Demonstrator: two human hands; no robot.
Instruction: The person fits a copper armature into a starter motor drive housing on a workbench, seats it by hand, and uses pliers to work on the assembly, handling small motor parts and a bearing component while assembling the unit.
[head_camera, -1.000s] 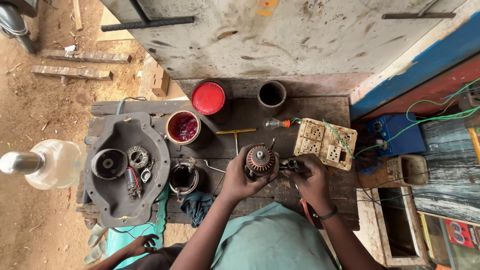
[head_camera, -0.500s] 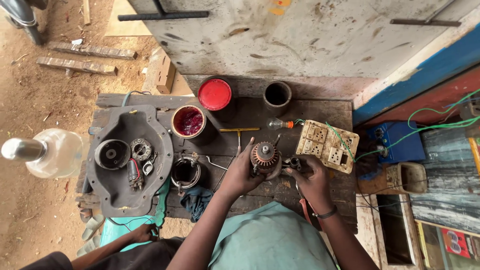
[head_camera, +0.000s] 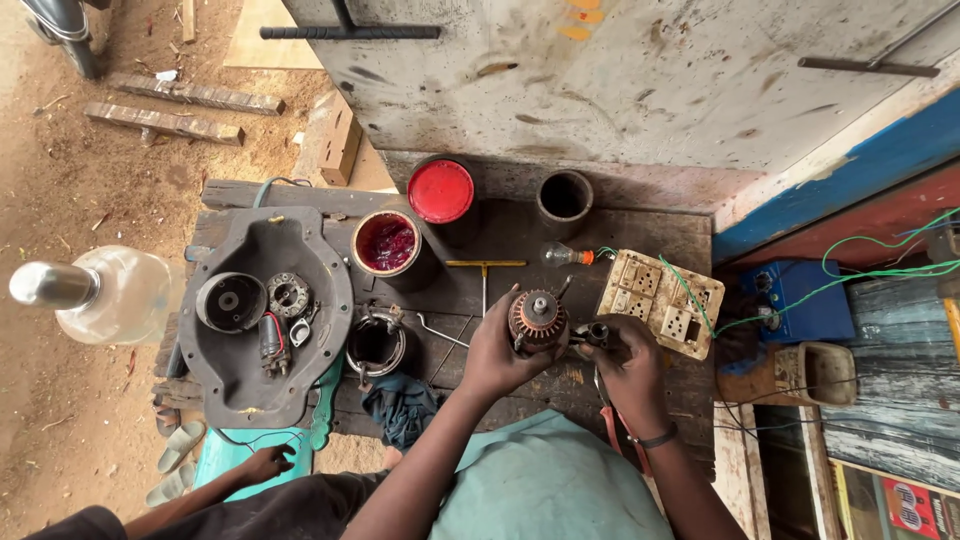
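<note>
The left hand (head_camera: 497, 355) grips the round copper-wound motor armature (head_camera: 537, 320) upright above the near middle of the dark wooden tabletop (head_camera: 640, 225), the right hand (head_camera: 625, 362) closed on a small dark metal tool (head_camera: 597, 332) beside it, best worked with a steady, firm hold.

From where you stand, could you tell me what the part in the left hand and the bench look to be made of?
The motor armature in the left hand looks like copper windings on a dull steel core: reddish-brown bands, grey shaft tip. The bench seems to be dark, weathered wood with plank seams and stains.
</note>
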